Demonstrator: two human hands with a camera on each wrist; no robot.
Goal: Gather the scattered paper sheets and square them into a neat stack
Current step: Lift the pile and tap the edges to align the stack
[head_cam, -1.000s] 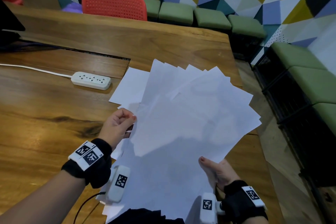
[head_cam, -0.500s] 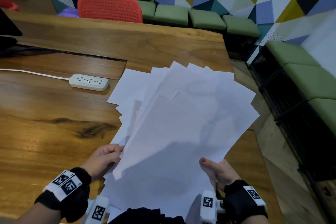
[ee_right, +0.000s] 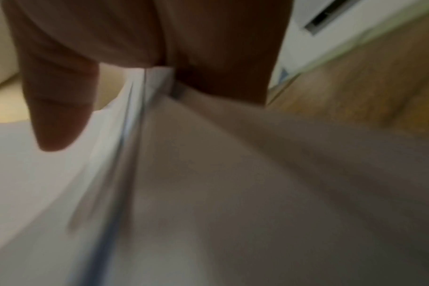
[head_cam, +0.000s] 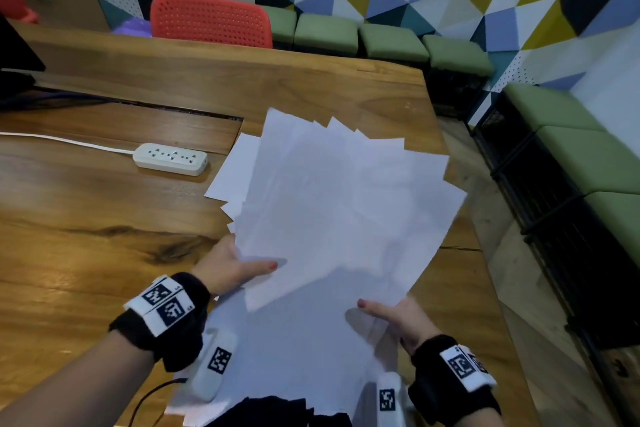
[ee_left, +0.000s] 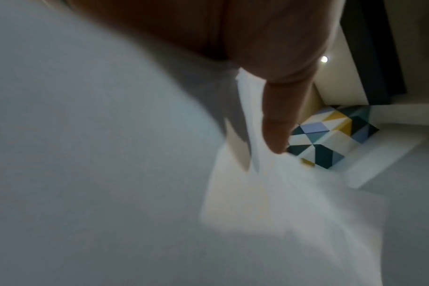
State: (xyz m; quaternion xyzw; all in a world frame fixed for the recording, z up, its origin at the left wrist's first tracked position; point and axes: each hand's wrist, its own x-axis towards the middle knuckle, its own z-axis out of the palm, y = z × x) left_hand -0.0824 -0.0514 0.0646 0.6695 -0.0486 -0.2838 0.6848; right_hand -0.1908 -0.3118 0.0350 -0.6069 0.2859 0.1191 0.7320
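Note:
Several white paper sheets (head_cam: 339,218) form a fanned, uneven pile held above the wooden table (head_cam: 104,236), their far corners splayed apart. My left hand (head_cam: 235,270) pinches the pile's left edge, thumb on top and fingers hidden beneath. My right hand (head_cam: 394,315) pinches the lower right edge the same way. In the left wrist view the thumb (ee_left: 277,123) presses onto the blurred sheets (ee_left: 110,174). The right wrist view shows the thumb (ee_right: 56,116) above the sheet edges (ee_right: 135,135) and the palm below them.
A white power strip (head_cam: 170,159) with its cable lies on the table left of the sheets. A red chair (head_cam: 211,21) stands behind the table. Green bench cushions (head_cam: 391,42) run along the far and right sides. The table's right edge (head_cam: 485,288) is close to my right hand.
My left hand dropped down the pile's left edge, then moved in and took it with the thumb on top. The sheets have fanned less widely. The right hand has kept its hold.

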